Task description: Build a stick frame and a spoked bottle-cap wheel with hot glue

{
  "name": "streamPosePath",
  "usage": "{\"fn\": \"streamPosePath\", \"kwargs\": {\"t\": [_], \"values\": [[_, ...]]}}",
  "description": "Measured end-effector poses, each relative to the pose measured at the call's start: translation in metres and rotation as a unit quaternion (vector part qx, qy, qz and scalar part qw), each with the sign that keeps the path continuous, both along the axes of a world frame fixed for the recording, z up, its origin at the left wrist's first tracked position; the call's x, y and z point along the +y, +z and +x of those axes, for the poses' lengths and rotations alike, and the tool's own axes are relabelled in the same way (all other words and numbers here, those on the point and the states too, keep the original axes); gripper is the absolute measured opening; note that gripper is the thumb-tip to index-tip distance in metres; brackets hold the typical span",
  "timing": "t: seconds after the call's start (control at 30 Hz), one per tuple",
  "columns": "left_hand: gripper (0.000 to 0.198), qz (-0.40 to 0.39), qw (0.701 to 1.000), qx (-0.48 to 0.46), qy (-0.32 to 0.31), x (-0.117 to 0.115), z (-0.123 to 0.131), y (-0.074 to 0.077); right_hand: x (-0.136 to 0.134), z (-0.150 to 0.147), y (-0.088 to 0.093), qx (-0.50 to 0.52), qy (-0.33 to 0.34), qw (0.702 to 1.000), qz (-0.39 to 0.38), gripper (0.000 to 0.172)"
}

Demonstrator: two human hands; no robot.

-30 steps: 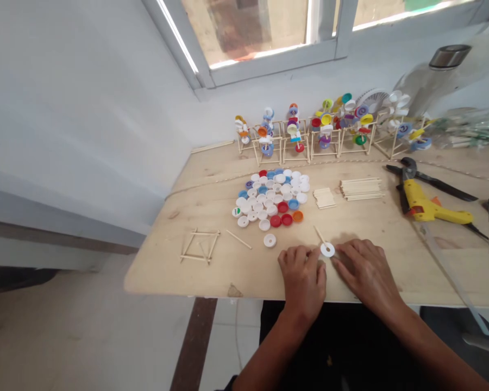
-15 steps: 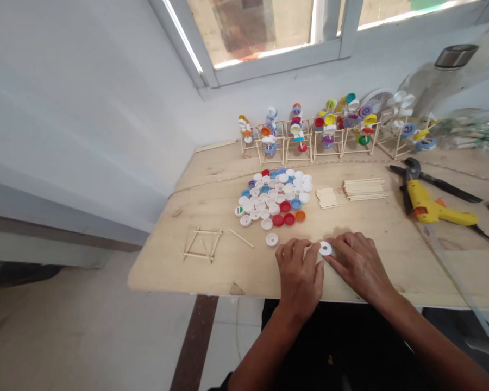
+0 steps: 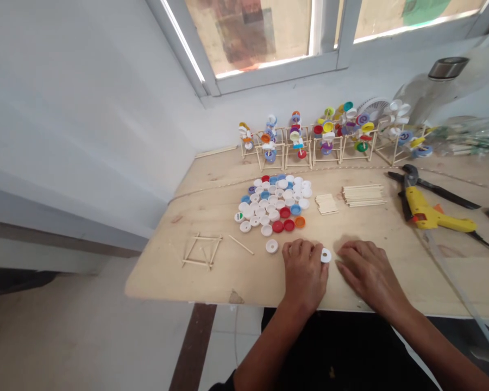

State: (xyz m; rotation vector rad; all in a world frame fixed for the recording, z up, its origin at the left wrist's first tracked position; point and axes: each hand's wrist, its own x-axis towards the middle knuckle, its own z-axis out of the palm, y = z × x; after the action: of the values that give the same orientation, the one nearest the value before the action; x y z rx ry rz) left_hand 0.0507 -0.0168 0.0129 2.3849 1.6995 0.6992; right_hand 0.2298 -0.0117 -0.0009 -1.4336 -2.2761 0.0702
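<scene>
My left hand (image 3: 305, 271) is closed on a white bottle cap (image 3: 327, 254) with a hole in its middle, near the table's front edge. Just right of it, my right hand (image 3: 369, 271) is apart from the cap, thumb and forefinger spread, with nothing visible between them. A single white cap (image 3: 271, 246) with a hole lies left of my left hand. Beyond it spreads a cluster of bottle caps (image 3: 272, 205), mostly white, with some red, blue and orange ones. A square frame of sticks (image 3: 201, 252) and a loose stick (image 3: 241, 244) lie farther left.
Several stick stands with coloured caps (image 3: 297, 142) line the wall. Short sticks (image 3: 326, 204) and long sticks (image 3: 363, 195) lie in piles. A yellow glue gun (image 3: 432, 212) and black-handled cutters (image 3: 440, 190) are at right. A metal-capped bottle (image 3: 448, 69) stands behind.
My right hand has let go of the white cap and moved right, leaving a gap. My left hand keeps the cap and has shifted slightly right. The view has tilted a little.
</scene>
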Motion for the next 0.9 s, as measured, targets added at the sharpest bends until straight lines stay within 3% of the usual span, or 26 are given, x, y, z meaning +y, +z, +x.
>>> {"fn": "streamPosePath", "kwargs": {"t": [0.1,0.17,0.27,0.33,0.37,0.43,0.53,0.6,0.63,0.73,0.9], "values": [[0.024,-0.014,1.0,-0.015,-0.001,0.002,-0.002,-0.001,-0.016,-0.01,0.008,0.047,0.029,0.995,-0.087,0.02],[0.026,-0.01,1.0,-0.025,0.005,0.002,-0.004,-0.002,-0.032,-0.015,0.021,0.102,0.081,0.974,-0.187,0.024],[0.029,0.001,0.999,-0.029,0.018,0.002,-0.006,-0.002,-0.051,-0.014,0.048,0.178,0.205,0.892,-0.362,0.028],[0.027,0.006,0.999,-0.026,0.022,0.002,-0.006,-0.002,-0.051,-0.007,0.066,0.203,0.261,0.849,-0.412,0.032],[0.025,0.007,0.999,-0.025,0.021,0.001,-0.006,-0.001,-0.045,-0.001,0.072,0.219,0.257,0.847,-0.411,0.033],[0.022,0.004,1.0,-0.024,0.013,0.001,-0.006,0.0,-0.022,0.012,0.076,0.24,0.179,0.878,-0.372,0.034],[0.022,-0.005,0.999,-0.03,-0.01,0.0,-0.007,0.0,0.027,0.031,0.062,0.19,-0.047,0.953,-0.231,0.028],[0.024,-0.009,0.999,-0.038,-0.021,0.0,-0.008,0.0,0.058,0.039,0.046,0.08,-0.157,0.977,-0.119,0.025],[0.025,-0.01,0.999,-0.042,-0.024,-0.001,-0.009,-0.001,0.071,0.04,0.038,0.001,-0.178,0.981,-0.072,0.026],[0.031,0.001,0.998,-0.055,-0.025,-0.002,-0.009,-0.005,0.094,0.04,0.025,-0.068,-0.181,0.98,-0.038,0.027],[0.035,0.018,0.997,-0.073,-0.022,-0.003,-0.01,-0.013,0.106,0.035,0.023,-0.134,-0.184,0.973,-0.024,0.025]]}}
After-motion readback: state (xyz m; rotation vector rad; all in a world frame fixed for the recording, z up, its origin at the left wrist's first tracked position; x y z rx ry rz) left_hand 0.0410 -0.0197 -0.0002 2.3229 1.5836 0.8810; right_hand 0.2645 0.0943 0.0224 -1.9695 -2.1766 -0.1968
